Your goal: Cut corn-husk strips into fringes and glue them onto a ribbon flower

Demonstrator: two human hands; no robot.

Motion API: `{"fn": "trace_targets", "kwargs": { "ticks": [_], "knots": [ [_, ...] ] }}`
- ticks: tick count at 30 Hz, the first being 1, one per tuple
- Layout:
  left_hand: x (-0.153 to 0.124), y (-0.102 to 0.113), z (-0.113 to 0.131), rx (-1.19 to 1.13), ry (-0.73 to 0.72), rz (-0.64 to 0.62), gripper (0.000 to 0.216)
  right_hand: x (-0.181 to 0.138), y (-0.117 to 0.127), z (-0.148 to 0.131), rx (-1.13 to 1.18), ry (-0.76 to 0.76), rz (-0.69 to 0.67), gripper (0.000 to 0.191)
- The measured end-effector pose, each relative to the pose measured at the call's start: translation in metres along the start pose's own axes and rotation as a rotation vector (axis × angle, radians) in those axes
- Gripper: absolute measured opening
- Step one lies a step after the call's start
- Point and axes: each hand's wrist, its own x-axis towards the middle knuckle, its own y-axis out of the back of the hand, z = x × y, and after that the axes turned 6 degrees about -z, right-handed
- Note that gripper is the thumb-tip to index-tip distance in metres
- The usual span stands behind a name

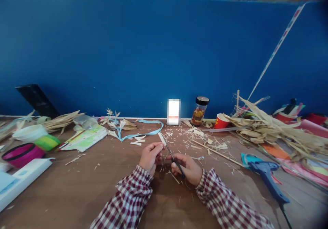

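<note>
Between thumb and fingers, my left hand [151, 156] pinches a narrow pale strip [162, 138], which looks like dried husk and points up and away. My right hand [188, 168] grips a pair of scissors [176, 164] with dark handles. Their blades reach up to the left, close beside the strip; whether they touch it I cannot tell. Small pale clippings [174, 177] lie scattered on the brown table [102, 195] under and beyond both hands. Several short cut strips [138, 140] rest just beyond my left hand.
A blue glue gun [269, 177] lies at right, near a heap of dried husks [276, 130]. Behind stand a dark-lidded jar [200, 111] and a red paper cup [221, 121]. Blue ribbon [151, 132] curls at the back. A magenta tape roll [23, 154] and white box [23, 181] sit left.
</note>
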Motion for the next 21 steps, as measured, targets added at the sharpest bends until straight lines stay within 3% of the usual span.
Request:
{"fn": "trace_targets", "kwargs": {
  "ticks": [21],
  "knots": [
    [0.0011,0.0013,-0.0055,0.033,0.009,-0.028,0.027,0.0004,0.0009,-0.0006,-0.037,-0.034,0.006,0.039]
  ]
}}
